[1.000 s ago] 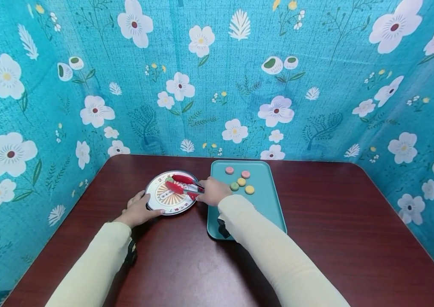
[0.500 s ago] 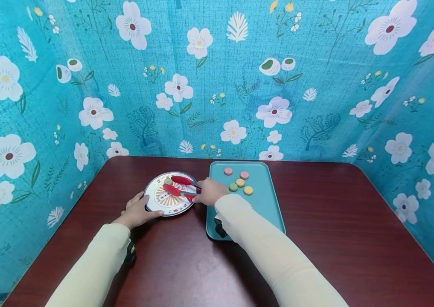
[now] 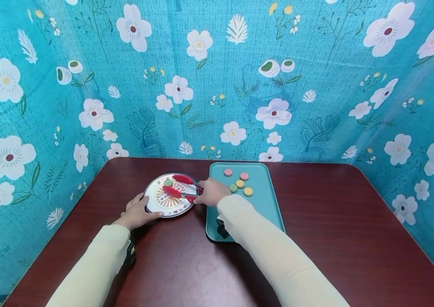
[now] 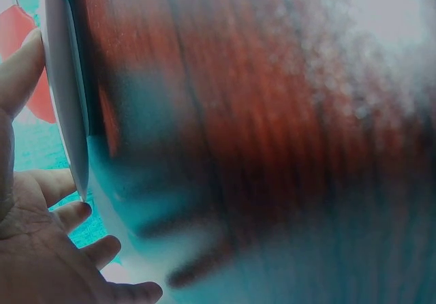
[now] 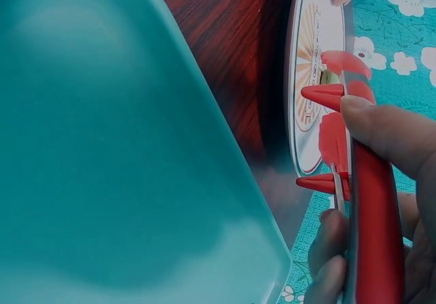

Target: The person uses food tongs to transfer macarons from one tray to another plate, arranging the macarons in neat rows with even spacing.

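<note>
My left hand grips the near-left rim of a round white plate with a printed sunburst pattern; the left wrist view has the thumb over the rim of the plate and other fingers at its lower edge. My right hand holds red-tipped tongs from the right, their arms spread apart over the plate. A green macaron-like round lies on the plate's upper left, just beyond the tong tips. Seen from the right wrist, the thumb presses the red tong handle.
A teal tray stands right of the plate, under my right forearm. Several small rounds lie in its far half: pink, yellow and green. Dark reddish wooden table surrounds both; a floral cloth hangs behind.
The tongs held the green round between their tips one second ago. Their arms have since spread, and the round lies free on the plate. My left hand has stayed on the rim.
</note>
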